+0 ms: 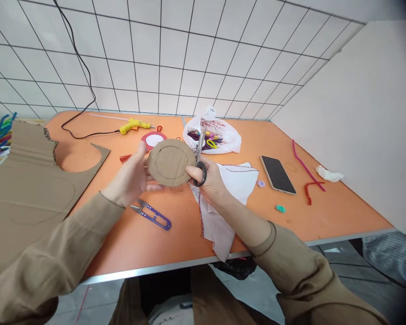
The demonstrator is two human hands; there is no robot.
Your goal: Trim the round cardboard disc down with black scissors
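A round cardboard disc [165, 168] with a smaller circle drawn on it is held up over the table. My right hand [210, 181] pinches its right edge under the thumb. The same hand also keeps a pair of scissors [200, 153], blades pointing up, black handle loop beside the thumb. At the disc's left edge is my left hand [130, 176], thumb raised and fingers spread, some partly behind the disc. Below lie blue thread snips [152, 215]. White fabric [237, 183] with dark red stitching spreads under my right wrist.
Cut cardboard [30, 180] covers the table's left side. A yellow glue gun [133, 126], a red-rimmed round piece [149, 139] and a plastic bag [228, 135] of yarn lie behind. At right are a phone [278, 175] and pipe cleaners [306, 164].
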